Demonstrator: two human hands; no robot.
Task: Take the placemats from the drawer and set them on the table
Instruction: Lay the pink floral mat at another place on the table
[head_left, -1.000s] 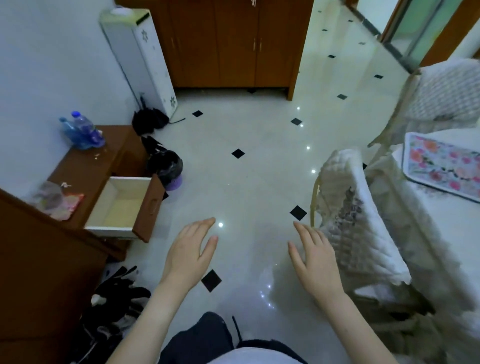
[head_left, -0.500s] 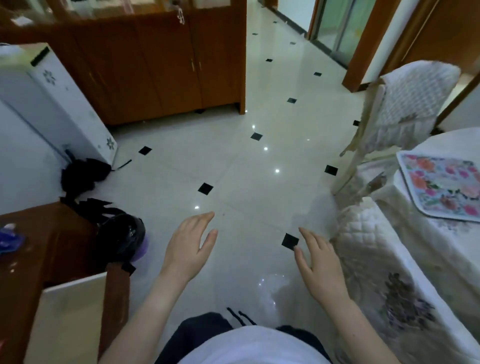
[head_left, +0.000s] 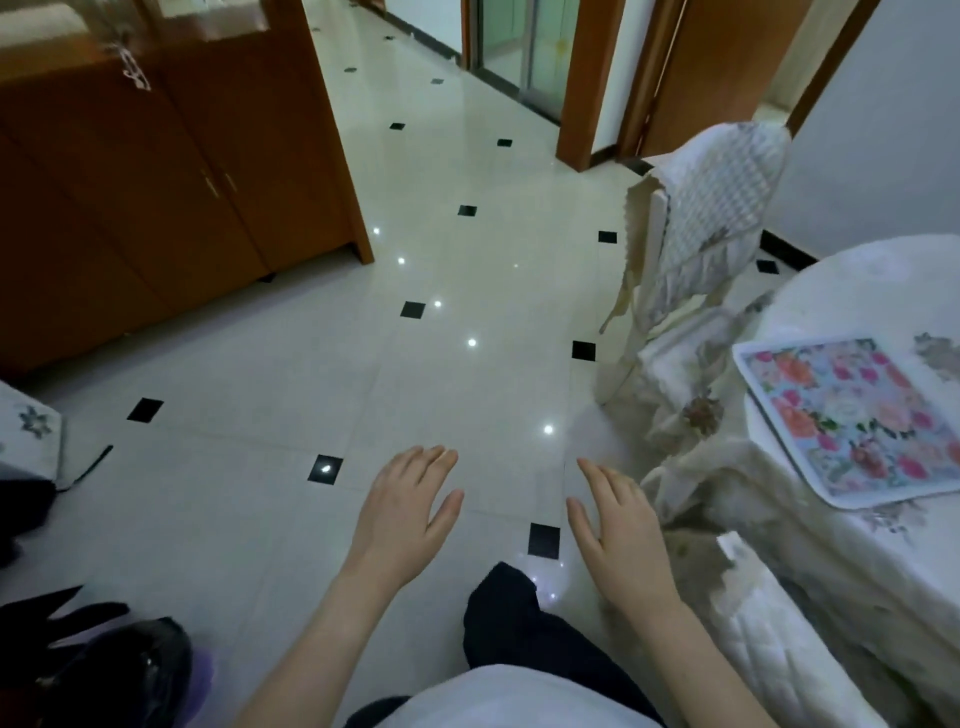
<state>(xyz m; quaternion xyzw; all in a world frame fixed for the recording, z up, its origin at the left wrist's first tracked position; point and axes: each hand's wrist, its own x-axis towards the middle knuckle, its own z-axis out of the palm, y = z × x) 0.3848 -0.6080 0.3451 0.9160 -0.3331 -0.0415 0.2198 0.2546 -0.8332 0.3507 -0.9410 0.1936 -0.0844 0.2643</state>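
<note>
A floral placemat with pink and orange roses lies flat on the table, which is draped in a white cloth, at the right. My left hand and my right hand hover palm down over the tiled floor in the lower middle, fingers spread, holding nothing. My right hand is just left of the table's draped edge. The drawer is out of view.
A chair with a quilted white cover stands beyond the table. A nearer quilted chair back is at lower right. A brown wooden cabinet fills the upper left. A dark bin and black bags sit at lower left.
The view has swung right, away from the open drawer and side table, which have left the frame. The table and placemat now sit closer. Both hands stay open and empty.
</note>
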